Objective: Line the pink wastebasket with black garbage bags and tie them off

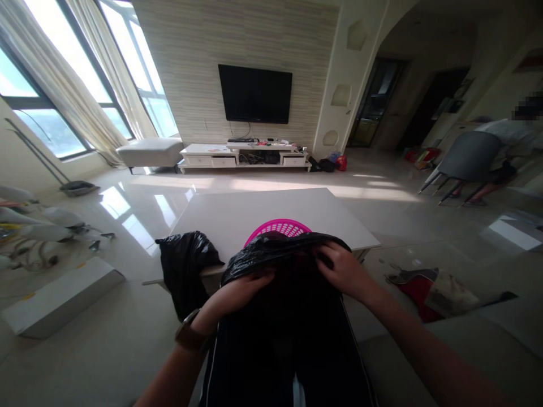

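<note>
In the head view, a black plastic bag (pixel 258 252) lies bunched just above my lap, its crumpled edge stretched between my two hands. My left hand (pixel 241 294), with a watch on the wrist, grips the bag's near left side, its fingertips partly lost in the dark plastic. On the other side, my right hand (pixel 345 267) has its fingers closed on the bag's edge. Behind the bag, the rim of a bright pink plastic basket (pixel 280 226) shows on the white table (pixel 271 203); its lower part is hidden. Another black plastic bag (pixel 186 260) drapes over the table's left corner.
A long white box (pixel 63 297) lies on the floor at left, near a dustpan (pixel 78 186). At right are a red and beige cloth item (pixel 436 291) and a person beside a grey chair (pixel 470 155). A TV (pixel 255 94) hangs above a low white cabinet (pixel 207 161).
</note>
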A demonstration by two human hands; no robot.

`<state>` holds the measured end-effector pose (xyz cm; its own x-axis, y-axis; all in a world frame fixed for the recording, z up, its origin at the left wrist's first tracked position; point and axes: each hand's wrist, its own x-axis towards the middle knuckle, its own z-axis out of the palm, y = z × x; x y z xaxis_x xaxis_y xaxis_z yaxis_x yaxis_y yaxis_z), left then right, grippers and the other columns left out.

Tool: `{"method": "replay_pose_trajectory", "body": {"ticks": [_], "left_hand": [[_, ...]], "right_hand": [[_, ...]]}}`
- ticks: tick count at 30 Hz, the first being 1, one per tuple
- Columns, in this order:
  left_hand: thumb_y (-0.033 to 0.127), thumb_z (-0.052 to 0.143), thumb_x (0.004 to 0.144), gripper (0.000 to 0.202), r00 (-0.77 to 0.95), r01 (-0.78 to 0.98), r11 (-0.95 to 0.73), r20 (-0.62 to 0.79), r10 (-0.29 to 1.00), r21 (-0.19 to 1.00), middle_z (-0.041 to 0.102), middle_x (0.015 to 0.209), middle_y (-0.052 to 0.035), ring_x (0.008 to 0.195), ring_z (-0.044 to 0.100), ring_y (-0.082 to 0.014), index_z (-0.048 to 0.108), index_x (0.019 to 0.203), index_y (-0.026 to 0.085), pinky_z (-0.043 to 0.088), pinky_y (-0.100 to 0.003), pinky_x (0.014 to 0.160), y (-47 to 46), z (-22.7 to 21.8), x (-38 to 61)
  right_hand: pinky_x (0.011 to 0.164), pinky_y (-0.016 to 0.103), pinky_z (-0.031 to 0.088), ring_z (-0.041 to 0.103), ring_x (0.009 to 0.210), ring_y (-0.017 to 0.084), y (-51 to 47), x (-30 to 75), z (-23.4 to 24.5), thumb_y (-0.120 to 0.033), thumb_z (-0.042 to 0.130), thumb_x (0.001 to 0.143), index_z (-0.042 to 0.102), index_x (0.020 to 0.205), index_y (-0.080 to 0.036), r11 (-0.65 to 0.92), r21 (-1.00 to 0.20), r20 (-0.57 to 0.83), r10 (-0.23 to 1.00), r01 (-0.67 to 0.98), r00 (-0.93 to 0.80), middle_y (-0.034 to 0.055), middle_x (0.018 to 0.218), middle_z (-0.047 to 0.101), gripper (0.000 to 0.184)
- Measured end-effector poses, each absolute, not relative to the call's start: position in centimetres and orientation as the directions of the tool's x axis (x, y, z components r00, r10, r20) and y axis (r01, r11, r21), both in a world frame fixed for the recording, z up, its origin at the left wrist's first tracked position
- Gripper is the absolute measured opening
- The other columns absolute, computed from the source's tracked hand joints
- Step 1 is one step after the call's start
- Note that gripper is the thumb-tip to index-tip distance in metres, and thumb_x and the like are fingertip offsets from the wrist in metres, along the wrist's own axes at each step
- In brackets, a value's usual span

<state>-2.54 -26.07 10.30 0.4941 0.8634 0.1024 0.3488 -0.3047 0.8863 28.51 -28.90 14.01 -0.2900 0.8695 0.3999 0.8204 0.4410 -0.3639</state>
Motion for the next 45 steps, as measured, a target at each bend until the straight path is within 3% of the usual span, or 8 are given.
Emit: {"method": "replay_pose_trajectory", "body": {"ticks": [5,13,21,26,31,39,42,45], "left_hand": [[0.047,0.064,0.097,0.055,0.377,0.354,-0.295,0.153,0.914,0.888,0.064,0.148,-0.0077,0.137,0.059,-0.0294,0.059,0.147,0.025,0.045,-0.047,0.12,-28.1,13.4,-4.7],[0.033,0.057,0.093,0.044,0.202,0.604,-0.413,0.37,0.907,0.682,0.067,0.13,-0.012,0.124,0.06,-0.0306,0.063,0.133,0.018,0.045,-0.047,0.115,-21.1,11.9,-4.2],[0.043,0.054,0.089,0.036,0.16,0.315,-0.163,0.117,0.98,0.935,0.075,0.114,-0.0111,0.114,0.063,-0.0313,0.073,0.103,0.016,0.044,-0.044,0.111,-13.6,9.4,-1.7],[0.036,0.058,0.081,0.021,0.149,0.287,0.005,-0.05,0.988,0.958,0.075,0.084,-0.0078,0.085,0.064,-0.0265,0.07,0.075,0.019,0.055,-0.037,0.079,-12.6,8.5,-2.4],[0.039,0.061,0.078,0.026,0.061,0.237,0.192,-0.212,0.975,0.952,0.07,0.079,-0.0087,0.062,0.06,-0.0191,0.069,0.086,0.015,0.051,-0.032,0.057,-12.7,7.2,-4.2],[0.054,0.073,0.078,0.05,-0.105,0.292,0.209,-0.186,0.977,0.933,0.067,0.098,-0.0106,0.083,0.067,-0.026,0.064,0.109,0.016,0.055,-0.034,0.062,-20.2,4.3,-6.6],[0.041,0.067,0.085,0.051,-0.155,0.395,-0.108,0.182,0.971,0.912,0.061,0.13,-0.0158,0.115,0.064,-0.0313,0.061,0.131,0.019,0.06,-0.045,0.088,-24.1,4.2,-6.3],[0.023,0.062,0.087,0.05,0.15,0.579,-0.48,0.492,0.857,0.659,0.054,0.148,-0.0094,0.14,0.046,-0.033,0.065,0.137,0.03,0.044,-0.054,0.117,-27.0,4.2,-5.7]], "right_hand": [[0.11,0.048,0.054,0.063,0.127,0.03,-27.4,29.1,14.6,-0.02,0.057,0.094,0.072,0.126,-0.024,0.463,-0.296,0.462,0.835,0.835,-0.3,0.0097,0.138,0.067,0.035],[0.11,0.05,0.05,0.059,0.124,0.033,-22.3,29.6,13.9,-0.023,0.06,0.09,0.074,0.121,-0.022,0.415,-0.269,0.457,0.849,0.869,-0.264,0.0124,0.135,0.065,0.033],[0.117,0.046,0.043,0.064,0.123,0.026,-13.8,30.3,10.2,-0.034,0.067,0.084,0.072,0.12,-0.022,0.203,-0.784,0.226,0.973,0.587,-0.035,0.009,0.13,0.072,0.038],[0.093,0.041,0.057,0.071,0.096,0.024,-11.6,30.8,7.5,-0.051,0.055,0.094,0.077,0.096,-0.021,0.053,-0.868,0.044,0.999,0.495,-0.029,0.0061,0.099,0.08,0.037],[0.078,0.038,0.057,0.066,0.078,0.022,-12.6,32.3,5.8,-0.056,0.06,0.086,0.075,0.084,-0.019,-0.028,-0.888,-0.024,1.0,0.459,0.014,0.0039,0.079,0.076,0.04],[0.098,0.049,0.051,0.063,0.109,0.03,-20.8,33.8,4.7,-0.061,0.06,0.081,0.07,0.106,-0.02,0.009,-0.851,0.172,0.95,0.525,0.262,0.0144,0.12,0.069,0.049],[0.115,0.055,0.038,0.053,0.135,0.034,-26.0,33.5,5.0,-0.048,0.068,0.086,0.07,0.125,-0.027,0.261,-0.642,0.372,0.928,0.721,-0.004,0.0122,0.139,0.065,0.044],[0.112,0.057,0.039,0.055,0.133,0.034,-30.0,33.0,4.8,-0.035,0.071,0.089,0.069,0.131,-0.033,0.408,-0.464,0.306,0.907,0.786,-0.289,0.0076,0.129,0.072,0.042]]}}
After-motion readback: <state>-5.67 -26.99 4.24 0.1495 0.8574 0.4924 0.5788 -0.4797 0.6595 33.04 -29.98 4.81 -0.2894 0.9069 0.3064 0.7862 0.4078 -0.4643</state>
